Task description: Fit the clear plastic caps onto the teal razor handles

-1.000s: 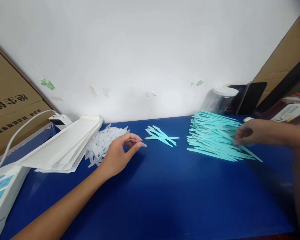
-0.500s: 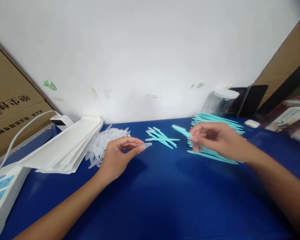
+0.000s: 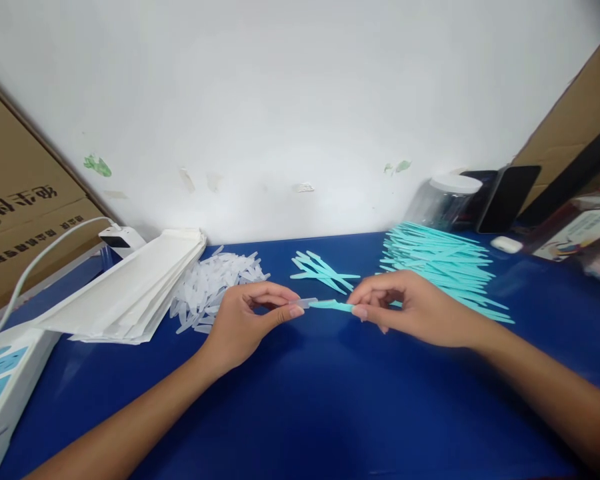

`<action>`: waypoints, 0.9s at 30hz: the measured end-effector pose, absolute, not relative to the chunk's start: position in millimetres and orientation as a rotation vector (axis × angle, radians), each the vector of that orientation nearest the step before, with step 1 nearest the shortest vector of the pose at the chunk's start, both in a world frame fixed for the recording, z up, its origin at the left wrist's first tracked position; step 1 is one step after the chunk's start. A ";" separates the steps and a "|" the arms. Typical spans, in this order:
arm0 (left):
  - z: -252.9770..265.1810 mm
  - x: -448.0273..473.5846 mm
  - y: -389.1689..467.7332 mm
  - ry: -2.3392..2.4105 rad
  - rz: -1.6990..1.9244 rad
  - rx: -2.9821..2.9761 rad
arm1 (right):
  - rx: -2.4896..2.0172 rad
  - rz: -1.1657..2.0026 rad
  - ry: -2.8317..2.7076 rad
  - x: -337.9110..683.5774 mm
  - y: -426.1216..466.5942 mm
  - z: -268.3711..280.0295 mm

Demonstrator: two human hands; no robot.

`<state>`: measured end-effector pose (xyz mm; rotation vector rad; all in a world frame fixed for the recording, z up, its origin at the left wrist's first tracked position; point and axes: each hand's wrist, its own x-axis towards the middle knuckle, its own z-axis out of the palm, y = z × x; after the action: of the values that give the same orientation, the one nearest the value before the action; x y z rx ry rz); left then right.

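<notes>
My left hand [image 3: 253, 320] pinches a small translucent plastic cap [image 3: 304, 303] between thumb and fingertips. Facing it, my right hand [image 3: 410, 308] grips a teal eyebrow razor [image 3: 336, 306] by its handle end. The razor's blade end meets the open end of the cap; how far it sits inside I cannot tell. Left of my left hand lies a heap of loose translucent caps [image 3: 200, 287]. A big pile of teal razors [image 3: 437, 257] spreads behind my right hand. Between the two, a few crossed razors [image 3: 323, 270] form a smaller pile just beyond my fingertips.
White paper sleeves [image 3: 130, 287] are stacked at the left, by a power strip [image 3: 5, 387] and a white charger with a cable [image 3: 123, 240]. A lidded clear jar [image 3: 443, 200], a dark phone [image 3: 510, 199] and a bottle [image 3: 580, 230] stand at the right back. Behind runs a white wall.
My right hand has moved left and down from the razor pile, bringing the razor to the cap. The left hand has shifted slightly right, still holding the cap.
</notes>
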<state>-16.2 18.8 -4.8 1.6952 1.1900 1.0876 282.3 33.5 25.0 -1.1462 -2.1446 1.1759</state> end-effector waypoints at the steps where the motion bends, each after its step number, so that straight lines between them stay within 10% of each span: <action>1: -5.1 -15.7 18.5 1.188 1.073 1.691 | -1.143 1.179 -2.144 281.6 32.9 24.6; 17: -2.3 -6.1 4.0 1.268 1.138 1.769 | -1.054 1.359 -2.007 267.2 27.1 7.2; 27: -12.7 -29.6 31.4 1.575 1.135 2.033 | -1.298 0.715 -2.057 277.7 42.4 -1.3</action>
<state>-29.6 31.4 -12.7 2.0334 1.5755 1.1352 277.7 42.4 -1.3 -1.2980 -2.0574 0.7146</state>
